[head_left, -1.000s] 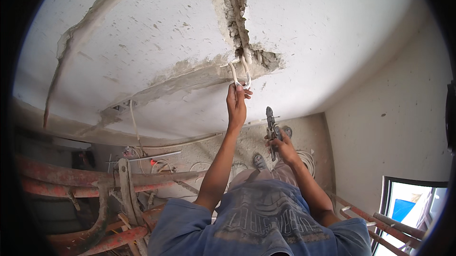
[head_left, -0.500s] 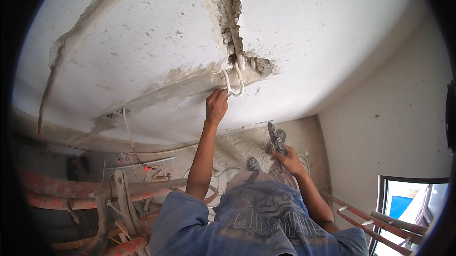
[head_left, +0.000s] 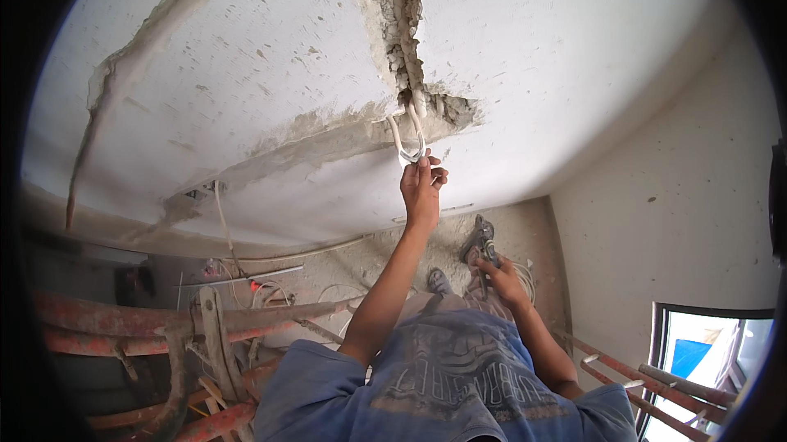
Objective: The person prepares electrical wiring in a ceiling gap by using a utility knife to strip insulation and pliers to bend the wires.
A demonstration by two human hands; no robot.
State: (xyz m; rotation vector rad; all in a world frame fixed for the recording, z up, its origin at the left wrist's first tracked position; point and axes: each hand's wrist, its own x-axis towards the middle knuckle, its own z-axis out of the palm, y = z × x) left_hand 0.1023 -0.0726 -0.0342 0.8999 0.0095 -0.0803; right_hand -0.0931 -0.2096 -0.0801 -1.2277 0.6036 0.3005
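The left hand pinches the bottom of a looped pale cable between thumb and fingertips, its other fingers loosely curled. The cable comes out of the rough wall groove at the far middle. Nearer and to the right, the right hand is closed around a dark hand tool, fingers partly hidden.
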